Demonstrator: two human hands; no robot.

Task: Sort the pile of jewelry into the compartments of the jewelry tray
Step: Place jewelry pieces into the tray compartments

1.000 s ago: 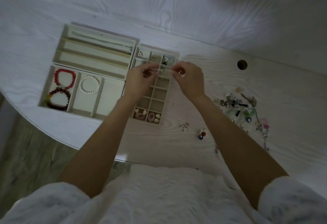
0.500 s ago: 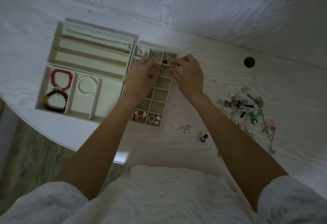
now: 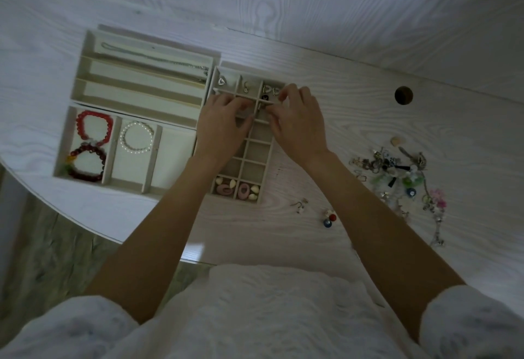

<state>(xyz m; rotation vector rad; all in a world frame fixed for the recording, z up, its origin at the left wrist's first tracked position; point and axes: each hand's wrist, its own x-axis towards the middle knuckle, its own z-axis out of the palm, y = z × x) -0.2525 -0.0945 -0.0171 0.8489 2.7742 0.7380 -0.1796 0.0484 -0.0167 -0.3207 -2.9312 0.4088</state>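
As both hands drop lower than a second ago, left hand (image 3: 224, 129) and right hand (image 3: 297, 123) fingertips pinch a small, unidentifiable piece over the small-compartment tray (image 3: 256, 160)'s 12 o'clock cells; placement looks imminent.

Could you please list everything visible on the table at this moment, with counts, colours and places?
Cream long-slot tray: one, far left; silver chain necklace in its farthest slot.
Cream bracelet tray: one, near left.
Red bead bracelets: two, bright and dark red, leftmost slot.
White pearl bracelet: one, middle slot.
Cream small-grid tray: one, centre; small silver pieces in far cells, pink and cream pieces in near cells.
Unsorted jewelry pile: one, mixed colours, right.
Loose small pieces: a few, near the pile.
White wood-grain table: one; round hole far right.
Left hand, right hand: over the grid tray, fingertips pinching something small.
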